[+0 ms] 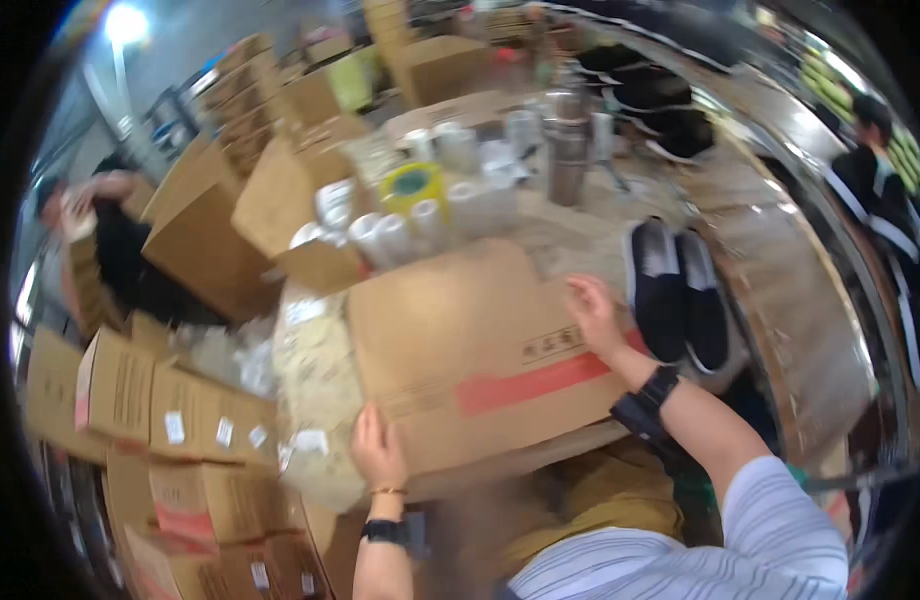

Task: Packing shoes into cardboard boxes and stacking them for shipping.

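Hands (380, 450) on flat carton (470, 350), black shoes (675, 295), white rolls (400, 235) behind

Warehouse-like room, cluttered. Bright ceiling lamp (126, 22) top left, glare on grey wall behind. Counter (570, 240) pale, speckled, runs centre to upper right, curved wooden edge (810, 330) on right side. Stacked cartons (170, 420) fill lower left, white labels on sides; more cartons (250, 90) piled along far left wall. Large box (440, 65) at back centre. Person in dark top (110, 250) bent among cartons, left. Another person (875, 170) in dark jacket with pale stripes, far right. Green items (825, 85) behind, blurred.
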A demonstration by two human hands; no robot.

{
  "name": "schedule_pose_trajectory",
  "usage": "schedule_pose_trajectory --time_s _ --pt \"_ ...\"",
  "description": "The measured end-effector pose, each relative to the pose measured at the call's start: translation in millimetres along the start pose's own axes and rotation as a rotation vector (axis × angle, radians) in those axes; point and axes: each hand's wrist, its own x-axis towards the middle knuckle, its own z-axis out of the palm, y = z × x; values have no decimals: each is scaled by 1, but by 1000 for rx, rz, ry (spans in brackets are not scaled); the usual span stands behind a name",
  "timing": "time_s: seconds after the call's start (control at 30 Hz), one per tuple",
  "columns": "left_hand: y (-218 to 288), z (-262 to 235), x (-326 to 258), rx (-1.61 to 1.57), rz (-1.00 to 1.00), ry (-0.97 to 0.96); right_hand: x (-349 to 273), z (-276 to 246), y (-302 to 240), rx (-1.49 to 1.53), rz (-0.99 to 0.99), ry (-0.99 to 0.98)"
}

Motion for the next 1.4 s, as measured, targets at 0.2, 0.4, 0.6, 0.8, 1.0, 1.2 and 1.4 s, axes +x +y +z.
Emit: schedule_pose_trajectory --time_s 0.2,0.4,0.6,0.8,1.0,1.2,1.4 --pt "5 -2 5 -117 -51 -28 -35 -85 -24 -299 65 -201" --pt "1 -9 -18 -243 -178 -118 -87 -127 -63 -689 -60 -382" --pt "17 -7 -29 -270 -221 -193 -81 -119 -65 -851 -119 -544" --pt "30 -29 -28 -779 -371 -219 -79 -112 -75 -730 -43 -460" --pt "72 -38 -29 -790 -357 -113 -79 -98 -141 -41 -155 -249" --pt "33 -31 -33 -448 -210 28 -76 -95 -125 -110 -123 -304" --pt "143 -121 67 -323 453 -22 3 -128 -193 -79 -119 -273"
